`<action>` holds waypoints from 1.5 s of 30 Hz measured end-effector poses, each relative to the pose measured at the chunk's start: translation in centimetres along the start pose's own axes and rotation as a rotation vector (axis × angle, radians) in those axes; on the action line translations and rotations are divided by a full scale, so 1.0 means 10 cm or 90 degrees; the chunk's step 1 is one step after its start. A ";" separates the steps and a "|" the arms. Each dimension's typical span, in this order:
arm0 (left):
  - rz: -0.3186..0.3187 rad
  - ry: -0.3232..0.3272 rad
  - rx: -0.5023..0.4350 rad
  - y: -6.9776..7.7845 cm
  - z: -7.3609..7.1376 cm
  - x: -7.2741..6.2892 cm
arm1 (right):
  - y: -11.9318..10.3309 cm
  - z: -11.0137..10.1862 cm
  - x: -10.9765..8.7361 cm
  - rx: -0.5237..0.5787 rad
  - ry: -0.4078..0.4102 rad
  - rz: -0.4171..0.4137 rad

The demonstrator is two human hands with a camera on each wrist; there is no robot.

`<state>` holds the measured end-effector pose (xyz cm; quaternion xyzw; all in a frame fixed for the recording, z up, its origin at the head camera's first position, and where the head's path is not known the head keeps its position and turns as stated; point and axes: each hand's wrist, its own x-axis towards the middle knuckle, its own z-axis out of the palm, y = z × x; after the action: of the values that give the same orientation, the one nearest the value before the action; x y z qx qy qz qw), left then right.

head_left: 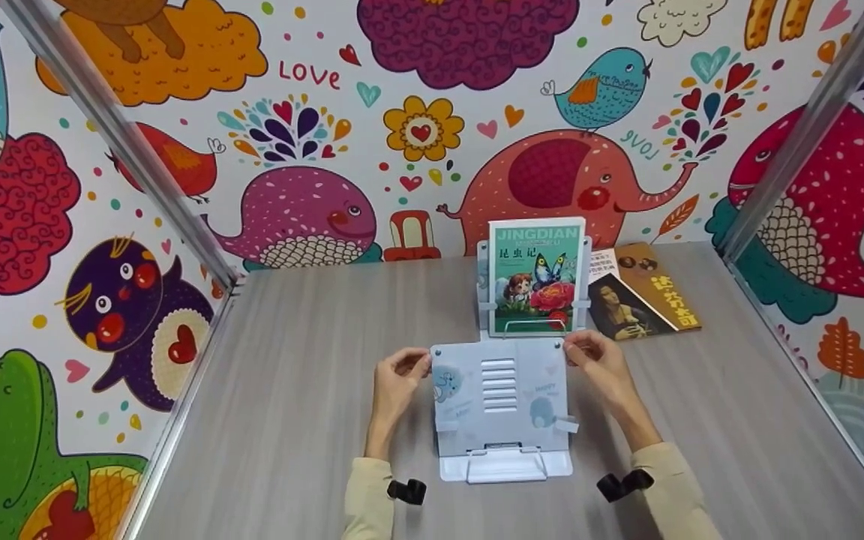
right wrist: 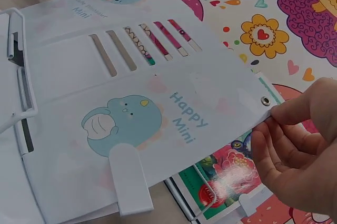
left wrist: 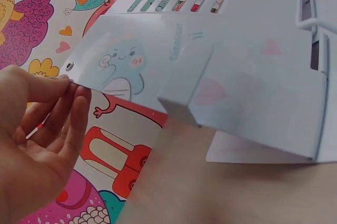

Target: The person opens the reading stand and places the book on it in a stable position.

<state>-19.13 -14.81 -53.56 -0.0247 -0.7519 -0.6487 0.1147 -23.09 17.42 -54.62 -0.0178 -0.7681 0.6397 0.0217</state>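
A pale blue book stand [head_left: 522, 397] with cartoon dinosaurs and slots leans back on the table in front of me. My left hand [head_left: 398, 379] pinches its upper left corner between thumb and fingers. At the upper right corner my right hand [head_left: 601, 364] pinches the panel's edge, close to a metal rivet [right wrist: 266, 101]. White page clips [right wrist: 129, 179] stick out at the panel's sides. Along its bottom run a ledge [head_left: 451, 469] and a wire holder [head_left: 507, 476]. In the left wrist view the panel [left wrist: 147, 61] slants up from its base.
Behind it, a second stand [head_left: 483, 281] holds a green book [head_left: 533, 262] upright. A brown and white book [head_left: 646, 292] lies flat to the right of that. Patterned walls and metal posts [head_left: 777, 150] border the grey wooden table [head_left: 297, 360].
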 end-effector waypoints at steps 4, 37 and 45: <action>0.018 0.016 -0.016 0.05 0.01 -0.01 | -0.01 -0.01 -0.06 -0.033 0.010 -0.047; 0.131 -0.012 0.049 0.22 -0.11 -0.59 | -0.05 -0.25 -0.66 -0.027 -0.036 -0.228; 0.136 -0.014 0.063 0.02 -0.12 -0.60 | -0.01 -0.26 -0.73 0.015 -0.042 -0.278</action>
<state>-13.08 -15.24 -54.42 -0.1063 -0.7776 -0.5943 0.1757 -15.67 19.51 -54.11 0.1705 -0.7463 0.6291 0.1349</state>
